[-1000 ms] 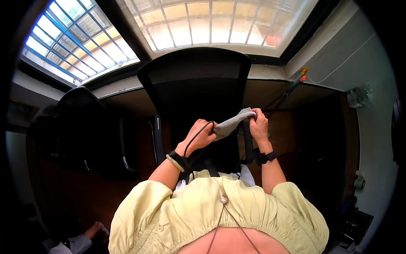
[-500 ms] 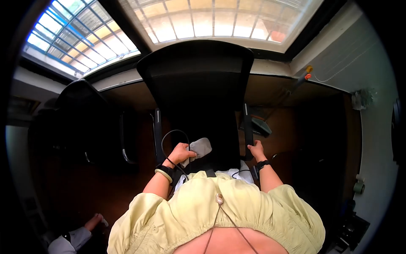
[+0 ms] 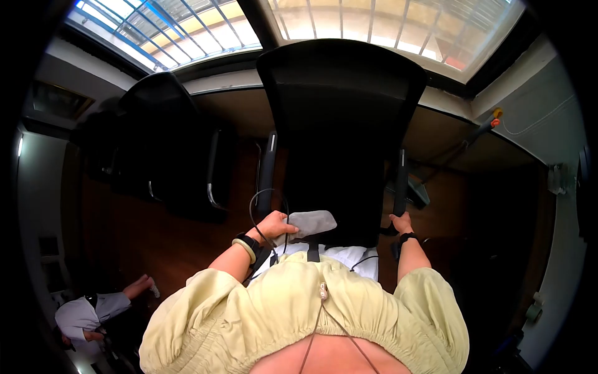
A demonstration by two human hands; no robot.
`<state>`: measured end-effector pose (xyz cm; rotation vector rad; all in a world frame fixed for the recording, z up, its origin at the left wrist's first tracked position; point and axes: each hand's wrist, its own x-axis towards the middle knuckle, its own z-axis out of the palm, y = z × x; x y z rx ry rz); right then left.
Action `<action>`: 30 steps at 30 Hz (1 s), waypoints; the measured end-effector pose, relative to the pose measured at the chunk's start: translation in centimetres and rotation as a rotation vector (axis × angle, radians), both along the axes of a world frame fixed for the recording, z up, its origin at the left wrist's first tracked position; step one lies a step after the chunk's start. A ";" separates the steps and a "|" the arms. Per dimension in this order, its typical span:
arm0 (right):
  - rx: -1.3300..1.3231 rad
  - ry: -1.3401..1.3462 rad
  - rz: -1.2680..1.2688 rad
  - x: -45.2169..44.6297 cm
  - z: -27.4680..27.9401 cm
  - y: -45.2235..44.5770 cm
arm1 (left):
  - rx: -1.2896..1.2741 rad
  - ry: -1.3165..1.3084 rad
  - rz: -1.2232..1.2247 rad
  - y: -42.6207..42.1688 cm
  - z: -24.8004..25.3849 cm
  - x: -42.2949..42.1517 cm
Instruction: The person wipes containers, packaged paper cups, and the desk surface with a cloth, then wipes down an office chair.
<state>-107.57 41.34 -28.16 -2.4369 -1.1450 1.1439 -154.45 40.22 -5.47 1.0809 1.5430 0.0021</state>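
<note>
A grey cloth (image 3: 311, 222) is pinched in my left hand (image 3: 274, 227), its free end pointing right above the black chair seat (image 3: 333, 181). A dark cable (image 3: 252, 206) loops around beside that hand. On the right, my right hand (image 3: 402, 222) has its fingers closed on the front end of the chair's right armrest (image 3: 400, 181). Both wrists wear black bands, and the left one also has a pale bangle.
The tall chair back (image 3: 342, 75) stands before the windows (image 3: 386, 25). More dark chairs (image 3: 159, 100) are at the left. A long-handled tool (image 3: 476, 134) leans at the right. A seated person (image 3: 93, 311) shows at lower left.
My right hand let go of the cloth and moved down to the armrest. My left hand lowered with the cloth. The view has turned, shifting the chair rightward and showing more of the other person.
</note>
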 end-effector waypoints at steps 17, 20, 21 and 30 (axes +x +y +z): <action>-0.078 -0.006 -0.601 -14.9 4.2 -27.1 | -0.159 -0.222 -0.359 -0.4 -0.7 -14.7; -0.140 -0.009 -0.707 -17.0 3.2 -30.9 | -0.145 -0.210 -0.487 1.6 1.2 -12.4; -0.126 -0.014 -0.757 -17.6 3.4 -31.7 | -0.107 -0.203 -0.545 2.0 0.9 -11.8; -0.090 0.113 -1.094 -18.8 3.5 -35.9 | 0.177 -0.015 -0.870 9.7 1.1 -8.4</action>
